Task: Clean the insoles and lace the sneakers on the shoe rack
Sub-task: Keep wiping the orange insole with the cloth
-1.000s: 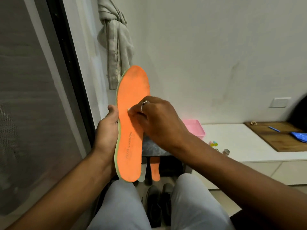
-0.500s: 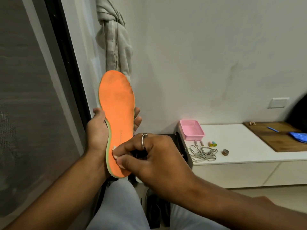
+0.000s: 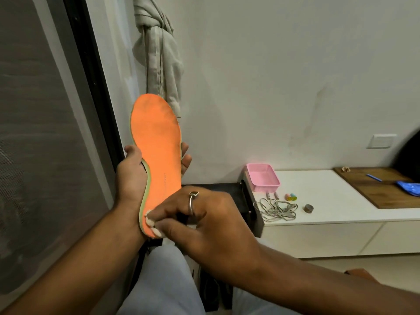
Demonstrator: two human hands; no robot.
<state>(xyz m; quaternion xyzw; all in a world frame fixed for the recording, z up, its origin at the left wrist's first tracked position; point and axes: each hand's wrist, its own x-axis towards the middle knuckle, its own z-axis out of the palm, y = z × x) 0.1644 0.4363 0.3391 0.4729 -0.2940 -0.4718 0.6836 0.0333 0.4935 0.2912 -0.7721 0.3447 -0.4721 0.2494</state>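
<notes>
Insole (image 3: 159,153): left hand (image 3: 131,178) grips edges, right hand (image 3: 204,223) pinches heel.

Head-worn view, forward and down

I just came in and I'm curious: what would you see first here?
The bright orange insole stands out first, held upright mid-picture by the left hand. The right hand, wearing a ring, pinches its lower end. A pink tray sits on the white cabinet to the right.
</notes>
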